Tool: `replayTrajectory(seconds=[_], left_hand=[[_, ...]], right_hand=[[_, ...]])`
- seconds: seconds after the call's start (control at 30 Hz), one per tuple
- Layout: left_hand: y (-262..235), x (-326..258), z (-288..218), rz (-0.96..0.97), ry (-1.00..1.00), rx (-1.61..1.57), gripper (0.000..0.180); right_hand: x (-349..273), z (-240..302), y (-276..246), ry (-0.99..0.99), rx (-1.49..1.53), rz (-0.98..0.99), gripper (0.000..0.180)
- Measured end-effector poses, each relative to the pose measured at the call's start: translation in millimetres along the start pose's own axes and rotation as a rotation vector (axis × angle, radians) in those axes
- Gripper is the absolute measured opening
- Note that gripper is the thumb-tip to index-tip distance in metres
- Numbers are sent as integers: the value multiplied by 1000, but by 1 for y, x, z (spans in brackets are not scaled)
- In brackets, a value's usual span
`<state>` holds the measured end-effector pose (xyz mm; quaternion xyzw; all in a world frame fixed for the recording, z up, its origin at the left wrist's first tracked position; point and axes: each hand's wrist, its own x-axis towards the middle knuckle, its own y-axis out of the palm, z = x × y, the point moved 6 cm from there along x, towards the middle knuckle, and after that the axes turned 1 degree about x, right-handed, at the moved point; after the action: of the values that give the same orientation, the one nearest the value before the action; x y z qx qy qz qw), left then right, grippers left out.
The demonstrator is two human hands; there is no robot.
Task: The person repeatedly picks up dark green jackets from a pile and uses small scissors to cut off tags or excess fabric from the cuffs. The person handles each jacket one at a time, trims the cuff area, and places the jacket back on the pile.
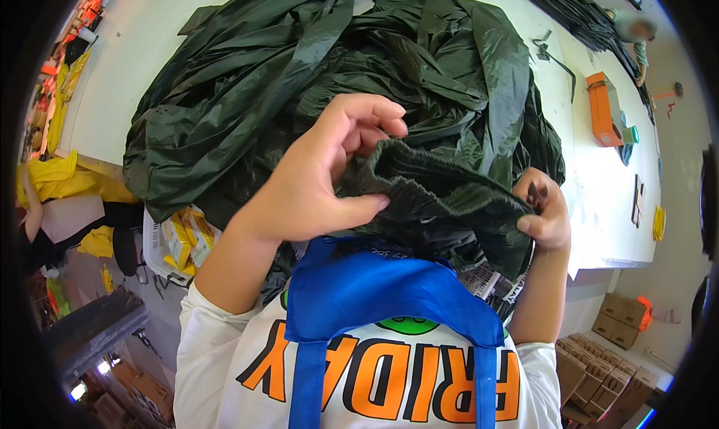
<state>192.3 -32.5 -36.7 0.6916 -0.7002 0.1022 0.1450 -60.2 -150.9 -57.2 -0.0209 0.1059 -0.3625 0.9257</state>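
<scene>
A dark green garment with a gathered elastic opening (pixel 442 193) is held up in front of my chest, its rim stretched into a loose oval. At its right end my right hand (pixel 545 208) pinches the edge between thumb and fingers; a small dark thing, too small to name, shows among those fingers. My left hand (pixel 314 170) is at the left end, thumb and curled fingers spread apart. The left thumb tip lies against the gathered edge. Beyond both hands spreads a large heap of shiny dark green fabric (pixel 322 54).
The heap lies on a white table (pixel 112 77). An orange box (pixel 603 110) stands at the right. On the left are a white basket (pixel 156 249) with yellow packets and yellow clothing (pixel 56 185) by another person. Cardboard boxes (pixel 610 365) are stacked lower right. Another person (pixel 636 39) is far right.
</scene>
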Motion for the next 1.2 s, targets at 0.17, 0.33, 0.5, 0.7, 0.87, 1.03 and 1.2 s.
replayTrajectory(seconds=[0.17, 0.33, 0.5, 0.7, 0.87, 1.03, 1.2], left_hand=[[1, -9, -12, -77, 175, 166, 70], [7, -10, -22, -100, 325, 385, 61], [5, -14, -23, -183, 398, 469, 48], [-13, -23, -18, -249, 389, 624, 39], [-43, -51, -1, -543, 347, 498, 38], [-58, -62, 28, -606, 121, 305, 41], [-25, -66, 39, 188, -478, 444, 69]], right_hand=[[-16, -1, 4, -131, -49, -33, 27], [-21, -17, 6, -179, -61, -115, 27], [-29, -14, 21, -281, -47, -96, 29], [-30, -12, 46, -140, -102, -27, 37], [-41, -35, 41, 106, -177, 101, 46], [-68, -121, 2, 367, -258, -402, 18], [-101, -147, 35, 531, 543, -379, 24]])
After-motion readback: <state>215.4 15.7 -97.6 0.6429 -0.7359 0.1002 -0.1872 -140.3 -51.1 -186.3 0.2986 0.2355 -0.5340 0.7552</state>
